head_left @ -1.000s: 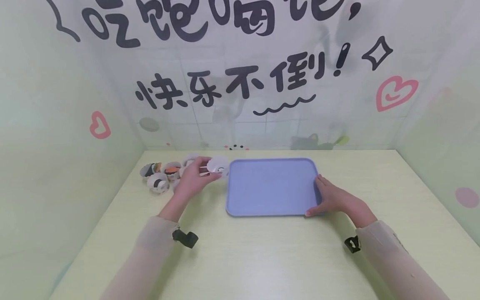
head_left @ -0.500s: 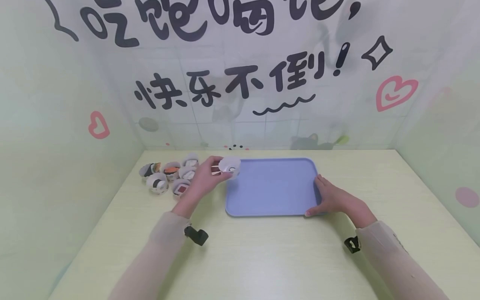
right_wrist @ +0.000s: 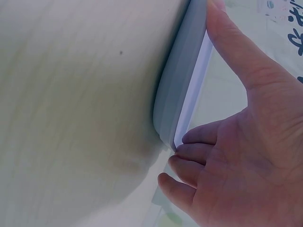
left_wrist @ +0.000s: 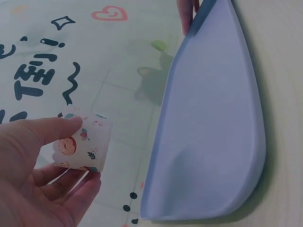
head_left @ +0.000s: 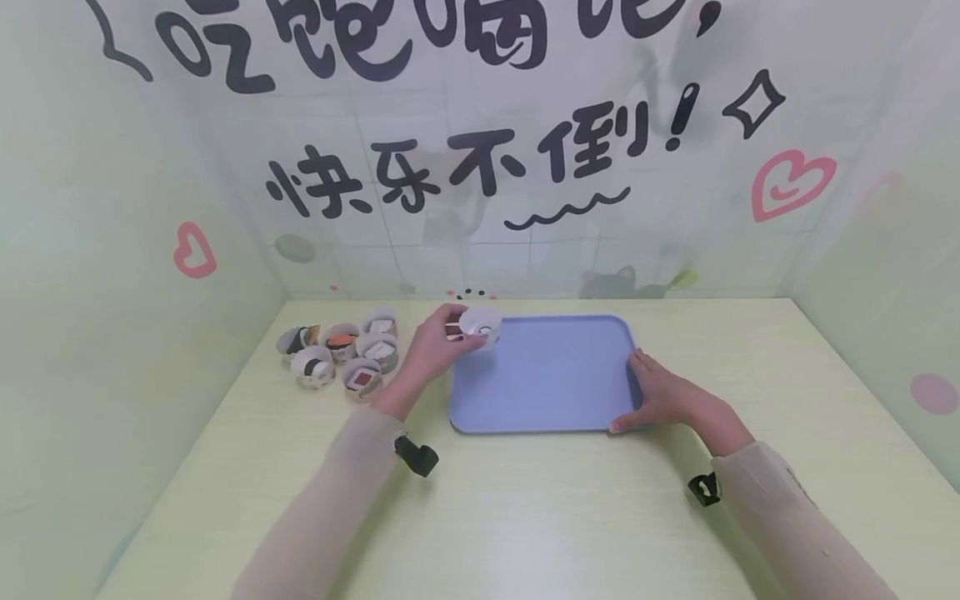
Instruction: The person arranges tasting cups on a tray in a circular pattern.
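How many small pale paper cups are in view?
7: one cup in the left hand; six cups on the pale table, left of the blue rectangular tray: one back, three middle, two front.

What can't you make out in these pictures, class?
Head: far left corner of the tray, behind left hand and cup.
Head: tops of the upper writing, cut by the top edge.
Left wrist: inside of the cup, behind its own wall.
Right wrist: most of the tray, past the top edge.
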A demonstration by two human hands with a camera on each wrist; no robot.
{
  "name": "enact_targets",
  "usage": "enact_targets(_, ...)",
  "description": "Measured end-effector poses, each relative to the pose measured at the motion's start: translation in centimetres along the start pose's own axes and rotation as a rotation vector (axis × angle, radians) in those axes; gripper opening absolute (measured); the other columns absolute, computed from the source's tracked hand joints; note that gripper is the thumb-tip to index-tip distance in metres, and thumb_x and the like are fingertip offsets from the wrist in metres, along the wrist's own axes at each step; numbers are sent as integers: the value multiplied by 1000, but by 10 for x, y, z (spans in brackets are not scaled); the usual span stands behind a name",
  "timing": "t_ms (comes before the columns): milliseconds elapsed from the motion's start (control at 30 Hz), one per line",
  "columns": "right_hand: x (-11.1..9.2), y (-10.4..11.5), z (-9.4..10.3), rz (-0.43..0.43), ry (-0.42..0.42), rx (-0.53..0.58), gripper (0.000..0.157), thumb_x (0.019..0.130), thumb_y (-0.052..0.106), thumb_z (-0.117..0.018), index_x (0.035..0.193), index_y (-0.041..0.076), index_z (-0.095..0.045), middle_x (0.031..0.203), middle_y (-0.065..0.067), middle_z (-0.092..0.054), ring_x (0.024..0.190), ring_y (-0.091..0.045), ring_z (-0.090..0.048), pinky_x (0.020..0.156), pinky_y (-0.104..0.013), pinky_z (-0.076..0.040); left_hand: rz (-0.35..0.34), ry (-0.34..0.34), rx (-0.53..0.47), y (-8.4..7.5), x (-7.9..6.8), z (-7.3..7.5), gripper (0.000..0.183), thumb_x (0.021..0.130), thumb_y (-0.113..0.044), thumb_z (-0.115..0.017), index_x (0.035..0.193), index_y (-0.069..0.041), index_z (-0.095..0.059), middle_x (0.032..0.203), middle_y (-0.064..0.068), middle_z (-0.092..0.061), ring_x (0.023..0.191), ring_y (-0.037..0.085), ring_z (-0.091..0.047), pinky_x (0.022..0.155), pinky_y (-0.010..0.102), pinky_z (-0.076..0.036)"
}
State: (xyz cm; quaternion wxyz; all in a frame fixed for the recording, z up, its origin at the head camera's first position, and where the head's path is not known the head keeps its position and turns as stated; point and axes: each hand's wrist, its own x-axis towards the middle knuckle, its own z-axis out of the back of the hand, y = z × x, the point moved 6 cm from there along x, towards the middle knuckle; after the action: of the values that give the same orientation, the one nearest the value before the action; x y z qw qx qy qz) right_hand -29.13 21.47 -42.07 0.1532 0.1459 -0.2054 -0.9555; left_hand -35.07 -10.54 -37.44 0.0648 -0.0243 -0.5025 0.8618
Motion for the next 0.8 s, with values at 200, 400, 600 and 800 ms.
enact_targets(200,-1,1,1,6,-4,1,131,70,51,-86,148,-22,-11,156,-44,-7,147,-57,-10,121,-65,-18,-5,-23,-18,-6,13,-9,66,86,-21,-78,142,-3,-48,141,17,-57,127,32,-59,103,41,-55)
enact_targets(400,0,1,1,0,-1,-7,130,70,50,-86,148,-22,-12,157,-43,-8,147,-57,-11,121,-65,-19,-20,-22,-27,-11,29,-21,64,85,-21,-79,140,-4,-49,140,16,-58,126,31,-60,103,40,-55)
enact_targets(600,-1,2,1,3,1,-1,130,70,49,-87,148,-22,-11,156,-44,-7,146,-58,-11,121,-65,-19,-33,-18,-4,-16,42,-36,60,86,-21,-78,136,-4,-51,136,16,-59,122,30,-62,101,40,-56)
enact_targets(800,-1,1,1,2,1,3,130,70,49,-87,148,-22,-11,156,-44,-8,146,-58,-11,121,-65,-19,-28,-19,14,-16,52,-51,57,87,-20,-78,134,-4,-51,136,16,-60,123,29,-61,101,39,-56)
